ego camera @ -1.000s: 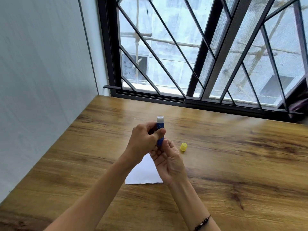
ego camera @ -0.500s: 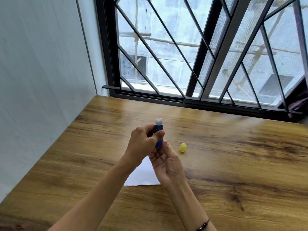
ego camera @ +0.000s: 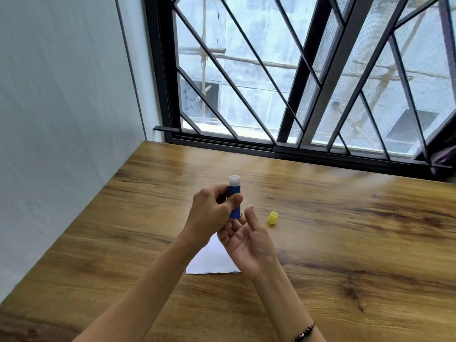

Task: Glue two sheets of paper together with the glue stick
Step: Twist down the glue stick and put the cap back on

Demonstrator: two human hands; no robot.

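Left hand (ego camera: 212, 213) gripping uncapped glue stick (ego camera: 234, 191) upright; right hand (ego camera: 246, 240) lying open beneath; yellow cap (ego camera: 273, 217) sitting right; paper (ego camera: 212, 260) lying mid-table (ego camera: 345, 243), well inside the edges.

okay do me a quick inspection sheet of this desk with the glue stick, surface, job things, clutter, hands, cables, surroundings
Surface: wooden table, bare grain visible.
Job's things: blue glue stick held upright, uncapped, white tip up; yellow cap on the table to its right; white paper lying flat under the hands, sheet count unclear.
Clutter: nothing seen.
Hands: left hand grips the stick's barrel; right hand palm up below the stick's base, fingers relaxed, contact unclear; beaded bracelet on the right wrist.
Cables: nothing seen.
Surroundings: barred window behind, pale wall on the left.
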